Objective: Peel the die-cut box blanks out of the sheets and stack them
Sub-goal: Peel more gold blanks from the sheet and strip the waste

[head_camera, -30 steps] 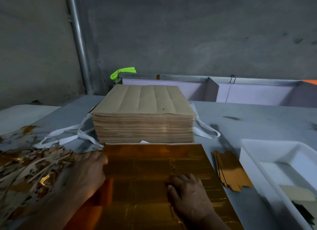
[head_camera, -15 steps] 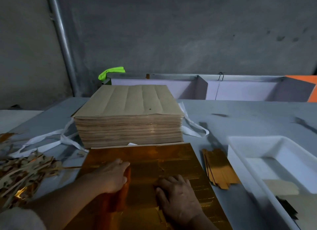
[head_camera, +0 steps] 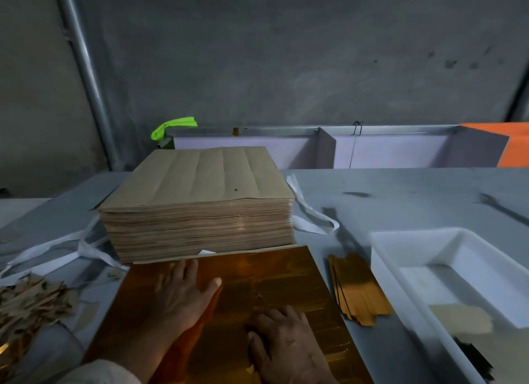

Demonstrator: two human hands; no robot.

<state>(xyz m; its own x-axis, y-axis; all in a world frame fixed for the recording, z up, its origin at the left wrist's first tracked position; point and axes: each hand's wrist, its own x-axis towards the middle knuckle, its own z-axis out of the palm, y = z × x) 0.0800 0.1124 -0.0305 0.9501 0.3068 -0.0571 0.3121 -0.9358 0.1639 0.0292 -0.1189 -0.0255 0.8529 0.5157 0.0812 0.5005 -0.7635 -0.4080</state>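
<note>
Gold sheet [head_camera: 286, 269] under hands [head_camera: 183, 295] [head_camera: 286, 343], perhaps pinned

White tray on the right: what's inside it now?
A tan card piece and, nearer the camera, a dark scrap lie in the white tray. Whatever is beneath them is covered, and the tray's near end runs out of frame.
</note>
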